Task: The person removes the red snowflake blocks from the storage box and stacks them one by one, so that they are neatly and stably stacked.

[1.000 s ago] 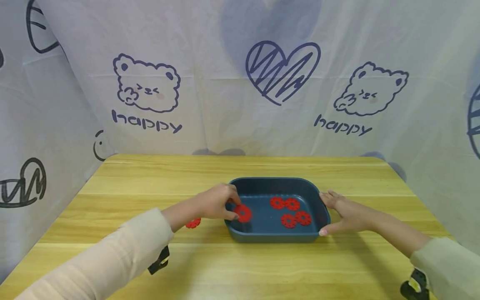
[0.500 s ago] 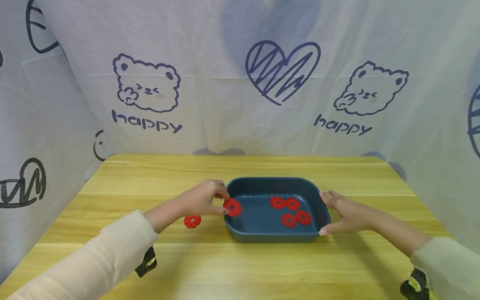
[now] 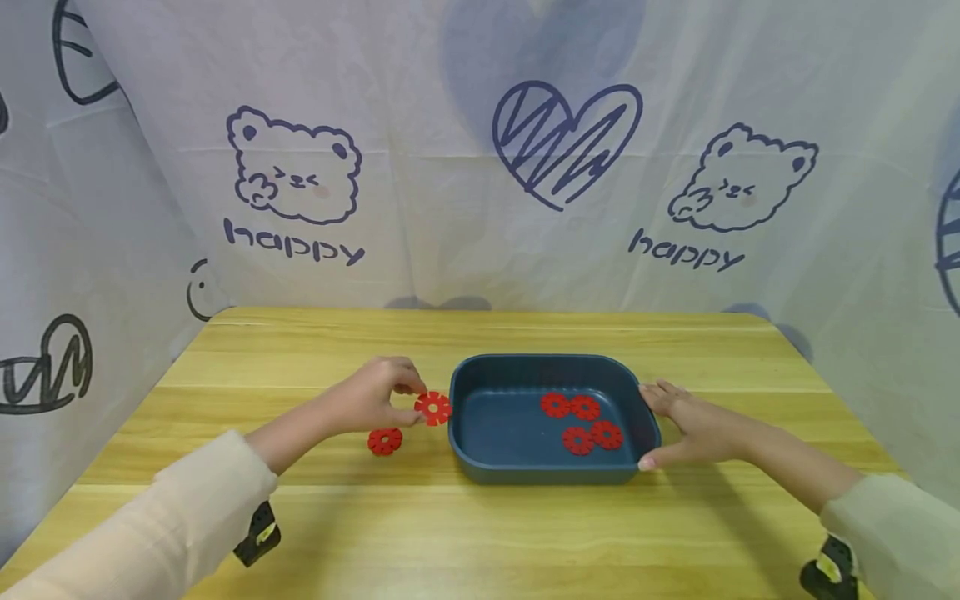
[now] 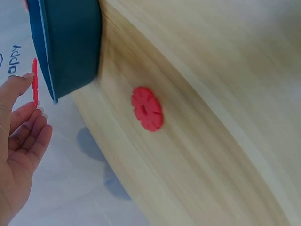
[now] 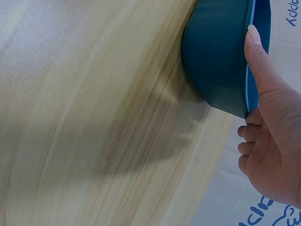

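Note:
Between thumb and fingertips, my left hand (image 3: 375,396) pinches a red notched plastic building disc (image 3: 433,408), just left of the dark blue rectangular tub (image 3: 555,477). The left wrist view shows this disc (image 4: 35,84) edge-on, beside the tub's wall. A second red disc (image 3: 385,441) lies flat on the table below that hand. Inside the tub, towards its right side, lie several more red discs (image 3: 577,441) in two joined or overlapping pairs; which, I cannot tell. My right hand (image 3: 693,427) holds the tub's right end, thumb on the rim and fingers bent beside it.
A wooden table (image 3: 480,533) carries the tub and the loose disc. Behind it hangs a pale cloth (image 3: 435,83) printed with bears, hearts and words. Each wrist wears a black strap, partly seen in the head view.
My left hand has moved left, lifting the pinched disc from inside the tub, over its left rim, to outside. The right hand and the tub have stayed in place.

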The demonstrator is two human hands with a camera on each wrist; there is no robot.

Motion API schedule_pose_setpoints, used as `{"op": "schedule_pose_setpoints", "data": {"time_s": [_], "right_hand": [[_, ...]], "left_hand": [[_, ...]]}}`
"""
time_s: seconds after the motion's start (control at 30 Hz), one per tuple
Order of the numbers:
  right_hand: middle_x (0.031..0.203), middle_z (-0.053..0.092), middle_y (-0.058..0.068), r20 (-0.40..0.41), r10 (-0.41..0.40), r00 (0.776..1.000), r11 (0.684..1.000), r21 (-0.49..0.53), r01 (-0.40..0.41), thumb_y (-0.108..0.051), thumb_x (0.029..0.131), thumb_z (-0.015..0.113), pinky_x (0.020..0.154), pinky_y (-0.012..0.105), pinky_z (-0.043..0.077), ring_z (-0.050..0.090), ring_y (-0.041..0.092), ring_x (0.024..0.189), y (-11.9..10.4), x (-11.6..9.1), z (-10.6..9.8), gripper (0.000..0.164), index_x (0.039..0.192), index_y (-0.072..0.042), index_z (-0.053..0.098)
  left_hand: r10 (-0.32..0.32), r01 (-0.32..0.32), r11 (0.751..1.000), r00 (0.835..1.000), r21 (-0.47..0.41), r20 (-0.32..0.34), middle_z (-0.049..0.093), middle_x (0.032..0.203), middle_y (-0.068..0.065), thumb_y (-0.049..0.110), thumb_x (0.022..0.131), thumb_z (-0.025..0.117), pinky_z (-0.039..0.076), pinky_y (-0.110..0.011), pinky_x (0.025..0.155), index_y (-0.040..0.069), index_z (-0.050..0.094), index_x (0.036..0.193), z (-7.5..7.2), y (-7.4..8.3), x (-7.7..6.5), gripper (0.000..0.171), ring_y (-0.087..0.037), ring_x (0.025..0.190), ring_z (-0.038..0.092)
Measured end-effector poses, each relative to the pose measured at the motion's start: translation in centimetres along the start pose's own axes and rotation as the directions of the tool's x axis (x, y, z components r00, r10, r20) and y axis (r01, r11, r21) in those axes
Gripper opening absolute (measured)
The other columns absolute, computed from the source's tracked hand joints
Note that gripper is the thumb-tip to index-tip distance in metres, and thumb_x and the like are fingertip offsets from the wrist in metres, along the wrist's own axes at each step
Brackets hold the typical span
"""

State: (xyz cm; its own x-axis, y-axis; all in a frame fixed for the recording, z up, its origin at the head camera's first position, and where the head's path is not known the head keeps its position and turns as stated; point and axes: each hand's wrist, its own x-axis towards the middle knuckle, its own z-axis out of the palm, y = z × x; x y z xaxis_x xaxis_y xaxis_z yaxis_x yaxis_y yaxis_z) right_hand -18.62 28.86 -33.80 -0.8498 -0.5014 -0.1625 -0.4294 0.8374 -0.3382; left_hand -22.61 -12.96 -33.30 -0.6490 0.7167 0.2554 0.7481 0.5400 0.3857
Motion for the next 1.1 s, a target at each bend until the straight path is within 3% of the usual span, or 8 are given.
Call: {"op": "schedule_pose_setpoints", "data": {"time_s": [0.4, 0.6, 0.8, 1.1], "right_hand": [[0.142, 0.026, 0.038, -0.011, -0.011, 1.0, 1.0, 0.002, 0.011, -0.051, 0.071, 0.074, 0.102, 0.067, 0.022, 0.016, 0.059, 0.13, 0.0, -0.1, 0.1, 0.106, 0.136, 0.018, 0.028], [0.142, 0.025, 0.038, -0.008, -0.01, 1.0, 1.0, 0.008, 0.01, -0.052, 0.071, 0.073, 0.102, 0.067, 0.021, 0.015, 0.058, 0.131, 0.0, 0.0, 0.0, 0.106, 0.136, 0.018, 0.028], [0.142, 0.025, 0.038, -0.005, -0.011, 1.0, 1.0, 0.007, 0.011, -0.051, 0.071, 0.073, 0.102, 0.067, 0.021, 0.015, 0.058, 0.131, 0.0, -0.1, 0.0, 0.105, 0.136, 0.018, 0.028], [0.142, 0.026, 0.037, -0.002, -0.006, 1.0, 1.0, 0.003, 0.006, -0.052, 0.07, 0.073, 0.102, 0.067, 0.022, 0.016, 0.058, 0.131, 0.0, 0.0, -0.1, 0.106, 0.136, 0.018, 0.028]], "left_hand": [[-0.085, 0.085, 0.996, 0.996, -0.018, -0.013, 0.065, 0.086, -0.009, 0.01, 0.074, 0.075, 0.055, -0.031, 0.071, -0.003, 0.07, 0.089, 0.6, -1.7, -2.4, 0.021, -0.023, 0.078, 0.063], [-0.189, 0.187, 0.982, 0.981, -0.038, -0.05, 0.065, 0.088, -0.008, 0.012, 0.075, 0.075, 0.055, -0.036, 0.071, -0.002, 0.069, 0.091, 1.6, -2.7, -4.0, 0.022, -0.022, 0.079, 0.061], [-0.208, 0.207, 0.978, 0.974, -0.019, -0.09, 0.065, 0.085, -0.007, 0.012, 0.074, 0.076, 0.053, -0.031, 0.066, -0.002, 0.069, 0.089, 2.6, -3.5, -5.3, 0.021, -0.017, 0.074, 0.058], [-0.277, 0.274, 0.961, 0.956, -0.048, -0.095, 0.063, 0.085, -0.007, 0.009, 0.074, 0.075, 0.054, -0.028, 0.068, -0.003, 0.069, 0.087, 3.6, -4.2, -6.6, 0.019, -0.016, 0.077, 0.058]]}}
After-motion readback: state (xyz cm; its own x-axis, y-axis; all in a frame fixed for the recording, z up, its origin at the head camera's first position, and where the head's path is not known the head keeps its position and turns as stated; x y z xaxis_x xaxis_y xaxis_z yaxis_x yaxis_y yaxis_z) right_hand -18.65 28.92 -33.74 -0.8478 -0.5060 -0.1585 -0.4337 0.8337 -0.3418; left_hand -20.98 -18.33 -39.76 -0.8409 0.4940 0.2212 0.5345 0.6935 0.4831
